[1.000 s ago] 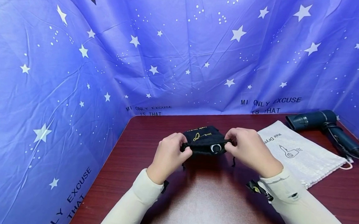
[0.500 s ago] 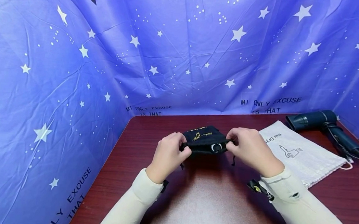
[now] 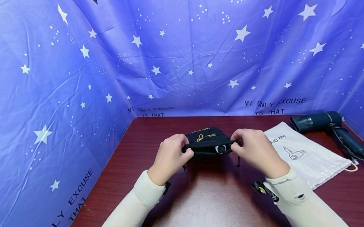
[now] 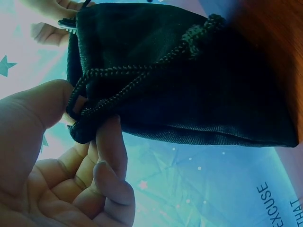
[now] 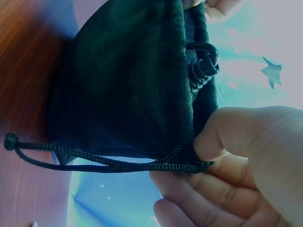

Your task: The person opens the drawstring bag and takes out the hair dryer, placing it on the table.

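Observation:
Both hands hold a small black drawstring pouch (image 3: 203,137) with yellow hair-dryer print, over the middle of the table. The left hand (image 3: 170,157) pinches one corner of its mouth, thumb against forefinger, where the drawstring (image 4: 118,71) comes out. At the opposite corner, the right hand (image 3: 258,151) pinches the edge beside the other knotted drawstring (image 5: 61,166). The mouth faces the person and is stretched into a narrow slit. A black ribbed end with a hanging loop (image 5: 203,71) pokes out of it; the rest of that item is hidden inside.
To the right, a white drawstring bag (image 3: 301,155) with a hair-dryer drawing lies flat on the dark red table (image 3: 201,205). A dark hair dryer (image 3: 322,122) lies beyond it at the back right. A blue star-patterned curtain (image 3: 179,51) encloses the table's back and sides.
The right hand has moved slightly to the right, pulling the pouch's mouth flatter and narrower. The left hand has barely moved; the white bag and hair dryer stay where they were.

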`<state>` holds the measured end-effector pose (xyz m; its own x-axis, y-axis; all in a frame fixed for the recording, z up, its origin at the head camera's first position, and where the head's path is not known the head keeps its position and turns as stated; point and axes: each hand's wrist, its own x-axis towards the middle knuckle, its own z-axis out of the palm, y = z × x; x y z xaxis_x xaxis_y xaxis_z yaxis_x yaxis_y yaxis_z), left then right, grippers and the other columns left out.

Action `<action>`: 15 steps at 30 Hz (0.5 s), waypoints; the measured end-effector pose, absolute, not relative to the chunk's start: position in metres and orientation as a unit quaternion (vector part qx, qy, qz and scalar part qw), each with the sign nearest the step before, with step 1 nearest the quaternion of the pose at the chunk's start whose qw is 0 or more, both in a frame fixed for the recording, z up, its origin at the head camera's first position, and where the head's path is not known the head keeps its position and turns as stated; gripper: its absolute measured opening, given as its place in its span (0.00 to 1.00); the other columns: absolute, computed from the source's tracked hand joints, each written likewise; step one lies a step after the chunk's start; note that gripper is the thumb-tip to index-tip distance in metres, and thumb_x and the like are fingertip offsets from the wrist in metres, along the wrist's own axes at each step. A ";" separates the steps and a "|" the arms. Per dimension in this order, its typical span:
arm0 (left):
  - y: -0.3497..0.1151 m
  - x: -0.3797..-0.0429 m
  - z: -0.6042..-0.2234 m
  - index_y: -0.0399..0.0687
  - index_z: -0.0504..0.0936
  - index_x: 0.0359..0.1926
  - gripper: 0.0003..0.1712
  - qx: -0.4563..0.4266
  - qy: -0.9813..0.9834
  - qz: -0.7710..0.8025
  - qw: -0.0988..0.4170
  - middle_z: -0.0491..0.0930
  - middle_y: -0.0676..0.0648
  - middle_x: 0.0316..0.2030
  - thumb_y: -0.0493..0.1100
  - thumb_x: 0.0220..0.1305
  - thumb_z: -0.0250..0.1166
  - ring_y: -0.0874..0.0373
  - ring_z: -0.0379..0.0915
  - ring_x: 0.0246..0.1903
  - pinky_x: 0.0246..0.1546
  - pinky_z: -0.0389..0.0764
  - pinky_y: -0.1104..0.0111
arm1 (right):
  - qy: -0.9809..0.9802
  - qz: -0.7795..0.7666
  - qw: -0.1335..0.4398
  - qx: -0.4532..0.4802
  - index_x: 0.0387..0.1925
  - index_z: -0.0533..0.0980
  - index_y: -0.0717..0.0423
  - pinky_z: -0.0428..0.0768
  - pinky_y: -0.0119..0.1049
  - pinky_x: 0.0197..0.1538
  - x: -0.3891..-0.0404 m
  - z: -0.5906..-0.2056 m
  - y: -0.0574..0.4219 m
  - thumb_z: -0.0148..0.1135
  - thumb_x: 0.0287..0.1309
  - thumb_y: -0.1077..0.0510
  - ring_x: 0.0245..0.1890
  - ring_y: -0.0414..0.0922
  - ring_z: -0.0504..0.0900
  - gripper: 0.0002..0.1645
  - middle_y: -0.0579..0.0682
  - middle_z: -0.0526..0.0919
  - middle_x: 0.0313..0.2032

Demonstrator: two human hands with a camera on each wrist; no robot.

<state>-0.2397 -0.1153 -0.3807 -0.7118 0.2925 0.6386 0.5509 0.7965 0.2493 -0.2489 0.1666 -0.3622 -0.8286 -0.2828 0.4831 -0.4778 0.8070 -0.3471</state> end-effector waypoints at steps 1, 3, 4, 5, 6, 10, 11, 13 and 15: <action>-0.115 -0.240 -0.381 0.48 0.81 0.30 0.07 -0.235 -0.900 -0.216 0.298 0.77 0.53 0.26 0.35 0.47 0.69 0.63 0.68 0.22 0.27 0.76 0.69 | -0.928 0.233 0.208 0.204 0.29 0.84 0.48 0.70 0.37 0.30 -0.249 -0.362 0.167 0.68 0.49 0.62 0.23 0.40 0.72 0.05 0.41 0.81 0.23; -0.115 -0.239 -0.381 0.48 0.81 0.30 0.07 -0.235 -0.900 -0.215 0.298 0.78 0.53 0.26 0.35 0.47 0.69 0.63 0.68 0.23 0.27 0.76 0.69 | -0.928 0.234 0.206 0.202 0.29 0.85 0.48 0.70 0.37 0.30 -0.249 -0.362 0.168 0.68 0.49 0.62 0.22 0.39 0.72 0.05 0.41 0.81 0.23; -0.115 -0.239 -0.380 0.47 0.81 0.30 0.07 -0.235 -0.900 -0.215 0.297 0.78 0.53 0.26 0.35 0.47 0.69 0.63 0.68 0.23 0.27 0.76 0.69 | -0.929 0.234 0.205 0.202 0.29 0.85 0.48 0.70 0.37 0.30 -0.250 -0.362 0.168 0.68 0.49 0.62 0.22 0.39 0.72 0.05 0.41 0.81 0.23; -0.115 -0.239 -0.380 0.47 0.81 0.30 0.07 -0.235 -0.900 -0.215 0.298 0.78 0.53 0.26 0.35 0.47 0.69 0.63 0.68 0.23 0.27 0.76 0.69 | -0.929 0.233 0.204 0.201 0.29 0.85 0.48 0.70 0.37 0.30 -0.250 -0.362 0.168 0.68 0.49 0.62 0.22 0.39 0.72 0.05 0.41 0.81 0.23; -0.115 -0.239 -0.380 0.47 0.81 0.30 0.07 -0.235 -0.901 -0.214 0.297 0.78 0.53 0.26 0.35 0.47 0.69 0.63 0.68 0.23 0.27 0.76 0.69 | -0.930 0.233 0.203 0.200 0.29 0.85 0.48 0.70 0.37 0.30 -0.250 -0.362 0.169 0.68 0.49 0.62 0.22 0.40 0.72 0.05 0.41 0.81 0.23; -0.115 -0.238 -0.380 0.47 0.81 0.29 0.07 -0.236 -0.901 -0.213 0.295 0.78 0.53 0.26 0.35 0.47 0.68 0.63 0.69 0.23 0.27 0.77 0.69 | -0.932 0.233 0.196 0.197 0.30 0.85 0.48 0.69 0.37 0.30 -0.251 -0.361 0.170 0.68 0.50 0.61 0.21 0.40 0.71 0.05 0.40 0.81 0.22; -0.115 -0.238 -0.380 0.47 0.81 0.29 0.07 -0.235 -0.901 -0.213 0.295 0.78 0.53 0.26 0.35 0.47 0.68 0.63 0.69 0.23 0.27 0.77 0.69 | -0.933 0.232 0.195 0.196 0.30 0.85 0.48 0.68 0.37 0.29 -0.251 -0.361 0.170 0.68 0.50 0.61 0.21 0.40 0.71 0.05 0.41 0.81 0.22; -0.115 -0.238 -0.380 0.47 0.81 0.29 0.07 -0.235 -0.903 -0.211 0.293 0.77 0.53 0.26 0.35 0.47 0.68 0.63 0.69 0.23 0.26 0.76 0.68 | -0.933 0.231 0.193 0.195 0.30 0.85 0.48 0.68 0.37 0.30 -0.251 -0.361 0.171 0.68 0.50 0.61 0.21 0.40 0.71 0.05 0.41 0.81 0.22; -0.115 -0.238 -0.379 0.47 0.81 0.29 0.06 -0.233 -0.904 -0.209 0.291 0.77 0.53 0.26 0.35 0.47 0.68 0.62 0.69 0.23 0.26 0.76 0.68 | -0.934 0.231 0.192 0.195 0.30 0.85 0.48 0.68 0.37 0.30 -0.251 -0.361 0.171 0.68 0.50 0.61 0.21 0.40 0.71 0.05 0.41 0.81 0.22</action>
<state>-0.2382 -0.1147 -0.3794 -0.7224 0.2989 0.6235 0.5421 0.8046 0.2424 -0.2511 0.1709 -0.3613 -0.8508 -0.2746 0.4481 -0.4519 0.8174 -0.3572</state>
